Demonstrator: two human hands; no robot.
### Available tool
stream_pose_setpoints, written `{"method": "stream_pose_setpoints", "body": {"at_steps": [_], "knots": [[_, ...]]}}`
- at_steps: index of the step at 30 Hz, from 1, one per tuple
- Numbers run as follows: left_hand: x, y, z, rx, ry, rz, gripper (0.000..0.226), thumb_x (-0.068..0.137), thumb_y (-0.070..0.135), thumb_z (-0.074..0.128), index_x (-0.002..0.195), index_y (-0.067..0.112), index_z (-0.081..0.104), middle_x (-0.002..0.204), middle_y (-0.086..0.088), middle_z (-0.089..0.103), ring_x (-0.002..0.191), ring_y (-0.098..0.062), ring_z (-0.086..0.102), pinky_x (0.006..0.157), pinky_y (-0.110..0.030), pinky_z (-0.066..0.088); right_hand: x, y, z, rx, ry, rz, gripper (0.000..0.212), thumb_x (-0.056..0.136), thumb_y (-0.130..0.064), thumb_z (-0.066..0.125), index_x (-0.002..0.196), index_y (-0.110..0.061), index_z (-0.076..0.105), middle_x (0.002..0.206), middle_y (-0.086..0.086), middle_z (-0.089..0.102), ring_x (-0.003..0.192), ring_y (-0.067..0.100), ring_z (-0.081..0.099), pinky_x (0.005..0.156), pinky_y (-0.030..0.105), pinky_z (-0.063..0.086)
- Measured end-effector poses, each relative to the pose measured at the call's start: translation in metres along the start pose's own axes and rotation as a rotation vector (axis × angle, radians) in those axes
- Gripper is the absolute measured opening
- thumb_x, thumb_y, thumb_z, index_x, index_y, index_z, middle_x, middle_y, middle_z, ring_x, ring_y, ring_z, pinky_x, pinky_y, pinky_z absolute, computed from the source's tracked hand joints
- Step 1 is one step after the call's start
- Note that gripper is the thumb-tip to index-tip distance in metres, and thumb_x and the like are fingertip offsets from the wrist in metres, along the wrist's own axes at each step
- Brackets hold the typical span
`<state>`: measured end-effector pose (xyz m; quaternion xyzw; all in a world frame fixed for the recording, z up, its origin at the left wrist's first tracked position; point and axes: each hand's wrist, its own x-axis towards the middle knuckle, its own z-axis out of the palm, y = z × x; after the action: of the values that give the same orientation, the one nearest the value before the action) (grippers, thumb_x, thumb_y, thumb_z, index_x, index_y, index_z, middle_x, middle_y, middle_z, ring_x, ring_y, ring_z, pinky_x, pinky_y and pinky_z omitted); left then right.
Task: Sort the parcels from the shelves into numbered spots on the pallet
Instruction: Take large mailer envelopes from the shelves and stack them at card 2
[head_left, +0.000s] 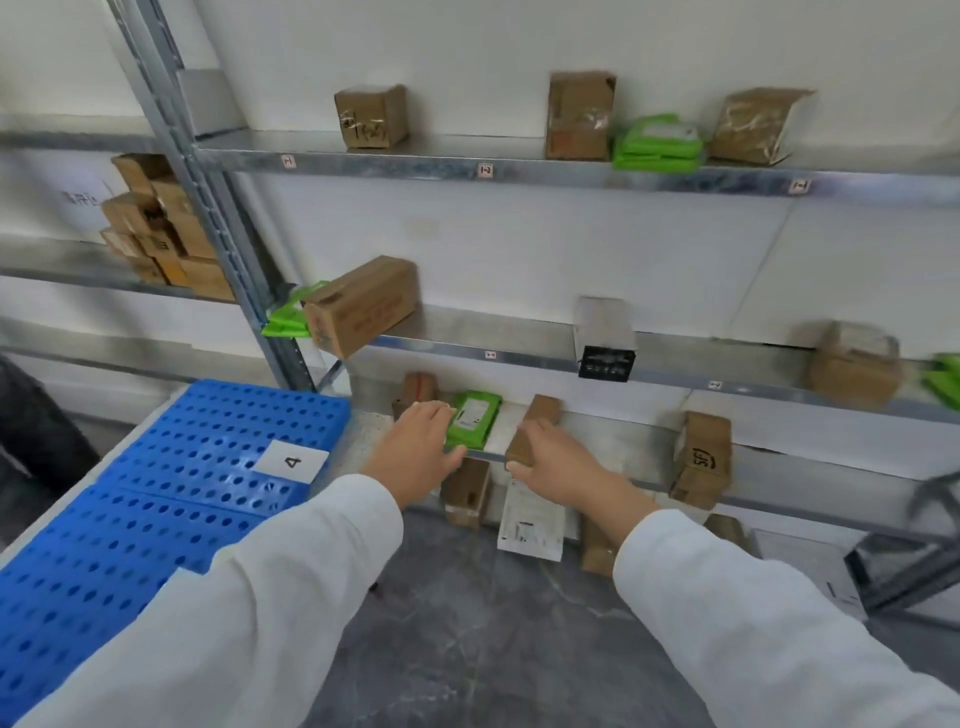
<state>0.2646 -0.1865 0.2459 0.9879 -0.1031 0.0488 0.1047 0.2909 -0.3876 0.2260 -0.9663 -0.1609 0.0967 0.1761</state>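
- The metal shelves (571, 357) hold scattered parcels on every level. Both arms reach to the low third level.
- The blue pallet (156, 509) sits to the left and looks bare, apart from a paper label marked 4 (292, 461) (the only number in view). Judging by that, sorting has hardly begun.
- A long cardboard box (363, 306) overhangs the shelf edge above the left arm, and a careless upward lift could knock it off.
- The brown box (540, 415) stands on the low shelf. The right hand (556, 457) has fingers curled over its near end and the thumb underneath.
- The green packet (475, 415) lies flat just left of that box. The left hand (421, 447) clasps its left edge, fingers on top and thumb at the front.
- The packet looks soft and slick, so an edge hold may slip.
- Carrying two parcels at once invites mixing up their spots.
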Motion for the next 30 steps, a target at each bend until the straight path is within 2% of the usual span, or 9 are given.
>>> {"method": "stream_pose_setpoints", "body": {"at_steps": [10,16,19,27,30], "knots": [[0.032,-0.036,0.044,0.021,-0.085,-0.085,0.058,0.094,0.037,0.051,0.143,0.011,0.036,0.148,-0.004,0.037,0.137,-0.019,0.033,0.116,-0.032,0.026,0.058,0.006,0.02,-0.027,-0.073,-0.048,0.058,0.091,-0.044,0.053,0.138,-0.011,0.04,0.134,0.009,0.048,0.121,0.027,0.047,0.101,0.04,0.042],[0.084,-0.069,0.073,-0.023,-0.102,-0.138,0.061,0.095,0.037,0.051,0.146,0.011,0.032,0.151,-0.005,0.034,0.14,-0.02,0.028,0.116,-0.032,0.024,0.13,-0.001,0.028,-0.056,-0.117,-0.078,0.058,0.09,-0.044,0.054,0.138,-0.013,0.04,0.132,0.007,0.049,0.119,0.027,0.048,0.099,0.041,0.043],[0.11,-0.095,0.092,-0.086,-0.162,-0.198,0.059,0.095,0.034,0.051,0.146,0.01,0.032,0.151,-0.006,0.033,0.139,-0.022,0.029,0.115,-0.032,0.023,0.174,-0.006,0.039,-0.06,-0.151,-0.088,0.054,0.09,-0.045,0.054,0.131,-0.012,0.043,0.127,0.008,0.051,0.113,0.027,0.052,0.094,0.039,0.046],[0.181,-0.158,0.136,-0.177,-0.241,-0.358,0.052,0.093,0.027,0.054,0.139,0.01,0.039,0.145,-0.005,0.039,0.136,-0.023,0.034,0.111,-0.033,0.03,0.275,-0.004,0.077,-0.156,-0.258,-0.129,0.049,0.094,-0.037,0.051,0.134,-0.01,0.041,0.133,0.008,0.048,0.123,0.026,0.047,0.1,0.034,0.038],[0.199,-0.174,0.162,-0.189,-0.275,-0.453,0.045,0.09,0.022,0.055,0.132,0.01,0.043,0.135,-0.005,0.044,0.129,-0.023,0.041,0.104,-0.033,0.037,0.302,0.0,0.103,-0.187,-0.303,-0.142,0.045,0.095,-0.032,0.049,0.133,-0.009,0.04,0.131,0.009,0.048,0.121,0.026,0.047,0.099,0.034,0.038]]}}
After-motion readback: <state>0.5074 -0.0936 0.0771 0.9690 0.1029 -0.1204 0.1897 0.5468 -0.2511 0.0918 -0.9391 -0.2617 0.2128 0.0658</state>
